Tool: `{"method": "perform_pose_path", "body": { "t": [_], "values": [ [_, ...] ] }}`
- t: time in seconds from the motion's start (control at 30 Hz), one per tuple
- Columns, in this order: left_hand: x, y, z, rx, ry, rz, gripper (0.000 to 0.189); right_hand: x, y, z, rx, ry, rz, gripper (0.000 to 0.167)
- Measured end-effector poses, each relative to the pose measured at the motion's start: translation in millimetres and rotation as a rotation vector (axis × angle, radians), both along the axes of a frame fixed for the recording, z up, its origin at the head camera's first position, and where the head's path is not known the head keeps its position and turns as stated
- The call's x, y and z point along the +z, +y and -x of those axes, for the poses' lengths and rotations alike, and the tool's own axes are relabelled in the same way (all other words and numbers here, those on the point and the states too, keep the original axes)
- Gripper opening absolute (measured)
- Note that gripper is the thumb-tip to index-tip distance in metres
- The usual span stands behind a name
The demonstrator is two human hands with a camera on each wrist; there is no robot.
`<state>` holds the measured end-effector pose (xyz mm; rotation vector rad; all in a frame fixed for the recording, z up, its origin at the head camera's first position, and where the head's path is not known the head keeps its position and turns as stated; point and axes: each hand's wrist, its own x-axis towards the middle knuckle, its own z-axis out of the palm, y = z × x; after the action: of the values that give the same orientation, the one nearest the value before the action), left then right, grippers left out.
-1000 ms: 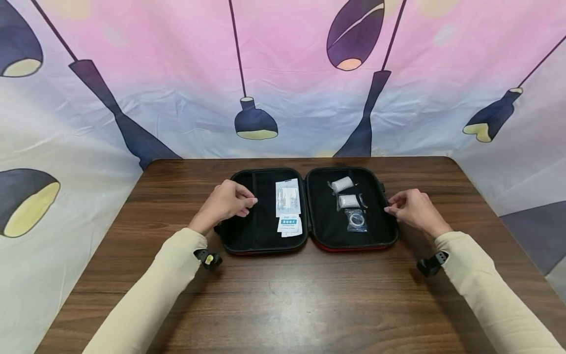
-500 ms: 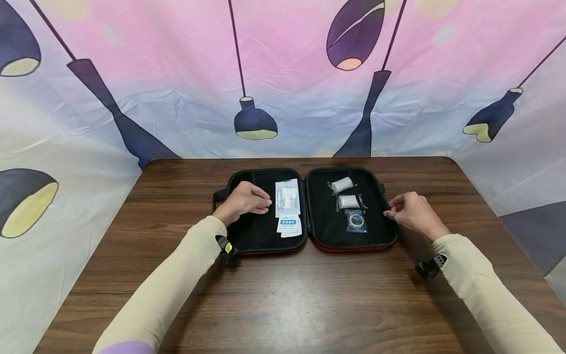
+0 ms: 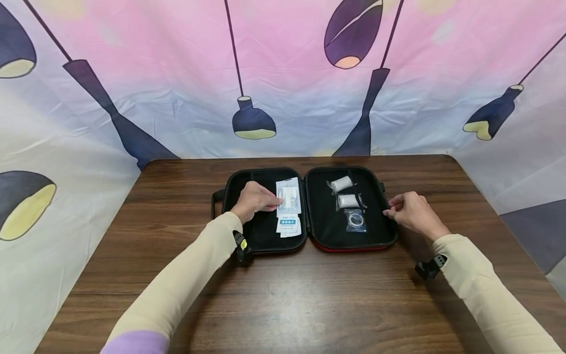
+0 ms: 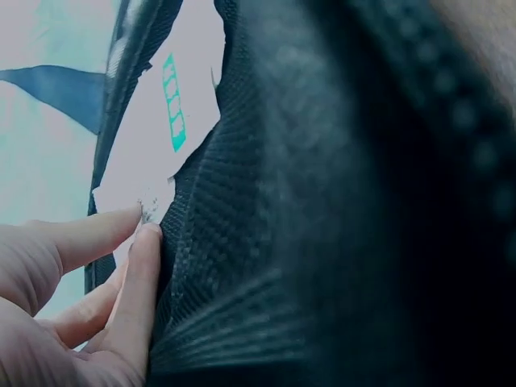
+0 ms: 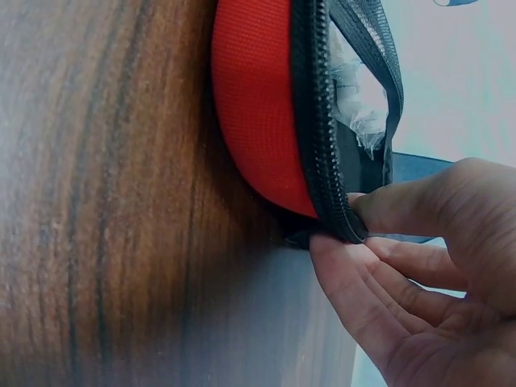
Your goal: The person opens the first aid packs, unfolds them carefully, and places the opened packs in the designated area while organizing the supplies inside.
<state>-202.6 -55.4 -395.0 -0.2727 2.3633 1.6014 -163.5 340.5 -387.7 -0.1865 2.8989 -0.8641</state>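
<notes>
A black-lined zip case (image 3: 261, 241) with a red outside lies spread flat on the table. My left hand (image 3: 255, 200) reaches into its left half and pinches the left edge of a long white paper packet (image 3: 289, 194) between thumb and fingertips. Below that packet lie small white sachets (image 3: 288, 223) with a blue-green label. At the case's right side, my right hand (image 3: 412, 210) grips the zippered rim (image 5: 330, 185) between thumb and fingers. Two wrapped white rolls (image 3: 348, 201) and a clear bag with a ring-shaped item (image 3: 355, 221) sit in the right half.
The brown wooden table (image 3: 283, 305) extends around the case. A handle loop (image 3: 216, 199) sticks out at the case's left side. Behind the table hangs a cloth printed with lamps (image 3: 185, 118).
My left hand has moved right, from the left side of the case to the long packet, and its fingertips have closed on the edge. My right hand stays at the rim.
</notes>
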Motion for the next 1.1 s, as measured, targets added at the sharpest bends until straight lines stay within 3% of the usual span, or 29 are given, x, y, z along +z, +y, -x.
{"method": "perform_pose_path", "body": {
  "t": [0.2, 0.43, 0.87, 1.1],
  "values": [
    [-0.8, 2.8, 1.2, -0.037, 0.026, 0.079, 0.012, -0.1, -0.1, -1.0, 0.006, 0.014, -0.005, 0.029],
    [-0.8, 4.3, 3.4, -0.064, 0.009, 0.094, 0.008, -1.1, 0.1, -2.2, -0.006, 0.008, -0.007, 0.03],
    [2.0, -5.2, 2.4, -0.054, -0.037, -0.047, 0.014, 0.5, -2.0, 0.1, -0.007, 0.016, 0.001, 0.031],
    [3.5, -8.7, -0.3, 0.009, -0.031, -0.101, 0.015, 0.8, -2.0, -0.9, -0.025, -0.015, 0.001, 0.033]
  ]
}}
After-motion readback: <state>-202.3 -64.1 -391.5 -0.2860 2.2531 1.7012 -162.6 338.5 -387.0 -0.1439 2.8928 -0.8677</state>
